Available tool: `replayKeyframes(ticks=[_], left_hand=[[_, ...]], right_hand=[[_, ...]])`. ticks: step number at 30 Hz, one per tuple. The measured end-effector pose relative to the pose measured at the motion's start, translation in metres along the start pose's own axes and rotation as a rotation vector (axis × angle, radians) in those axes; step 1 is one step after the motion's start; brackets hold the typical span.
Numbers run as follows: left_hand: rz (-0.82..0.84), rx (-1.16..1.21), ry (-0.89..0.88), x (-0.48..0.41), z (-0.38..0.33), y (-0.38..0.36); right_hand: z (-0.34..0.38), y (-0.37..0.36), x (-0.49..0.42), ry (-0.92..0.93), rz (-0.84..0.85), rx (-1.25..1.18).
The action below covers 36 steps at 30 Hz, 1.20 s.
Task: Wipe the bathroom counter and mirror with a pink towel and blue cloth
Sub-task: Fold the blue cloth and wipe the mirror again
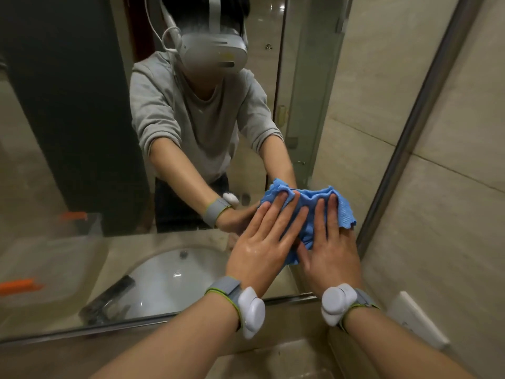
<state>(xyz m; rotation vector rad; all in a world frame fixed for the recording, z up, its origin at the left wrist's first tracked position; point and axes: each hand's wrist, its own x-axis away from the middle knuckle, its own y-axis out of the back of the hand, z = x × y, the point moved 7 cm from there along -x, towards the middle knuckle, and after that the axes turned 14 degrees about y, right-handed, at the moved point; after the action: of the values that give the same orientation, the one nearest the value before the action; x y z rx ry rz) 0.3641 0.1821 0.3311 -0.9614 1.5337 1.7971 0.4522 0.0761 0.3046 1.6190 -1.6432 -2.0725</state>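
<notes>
A crumpled blue cloth (310,212) is pressed flat against the mirror (82,132) near its lower right corner. My left hand (262,247) lies on the cloth's left part with fingers spread. Beside it, my right hand (330,247) covers the cloth's right part, fingers stretched upward. Both palms push the cloth onto the glass. Each wrist carries a grey band with a white device. The pink towel is not in view.
The mirror's metal frame (410,127) runs up the right side, with a tiled wall (451,187) and a white wall socket (415,318) beyond it. The reflection shows a white sink basin (169,277), a dark object beside it and an orange-lidded container (19,287).
</notes>
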Motion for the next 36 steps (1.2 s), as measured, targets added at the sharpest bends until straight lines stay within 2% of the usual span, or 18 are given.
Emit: replayKeyframes(ticks=[12,23,31,36], left_hand=[[-0.011,-0.091,-0.201,-0.001,-0.049,-0.032],[0.090,-0.228,-0.406,0.050,-0.048,-0.062],[0.137,-0.254,-0.442,0.094,0.000,-0.053],[0.156,-0.243,-0.381,0.109,0.033,-0.039]], right_hand=[[-0.026,-0.012,0.042,-0.218,0.069,-0.102],[0.013,-0.073,0.093,-0.399,0.188,-0.300],[0.073,-0.089,0.108,-0.354,0.168,-0.375],[0.105,-0.093,0.103,-0.325,0.157,-0.352]])
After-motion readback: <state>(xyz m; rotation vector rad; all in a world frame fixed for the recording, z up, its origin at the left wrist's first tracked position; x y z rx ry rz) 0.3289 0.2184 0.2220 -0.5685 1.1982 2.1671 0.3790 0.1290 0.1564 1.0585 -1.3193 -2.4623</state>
